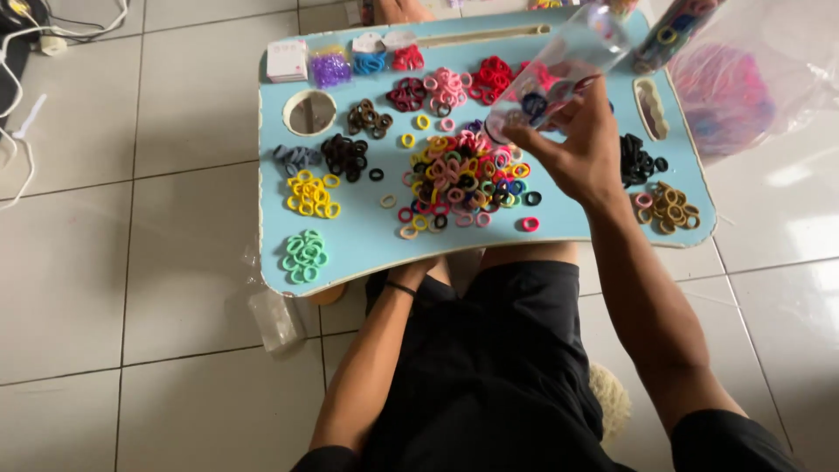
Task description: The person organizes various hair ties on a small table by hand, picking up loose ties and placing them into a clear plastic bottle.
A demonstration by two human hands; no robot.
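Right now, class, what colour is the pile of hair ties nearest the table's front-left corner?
Mint green hair ties, seen in the head view on the light blue table.

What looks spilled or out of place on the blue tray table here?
A mixed heap of hair ties lies unsorted mid-table, with strays around it, while other colours sit in tidy piles. The right hand tips a clear plastic bag over the heap. The left hand is hidden under the table edge.
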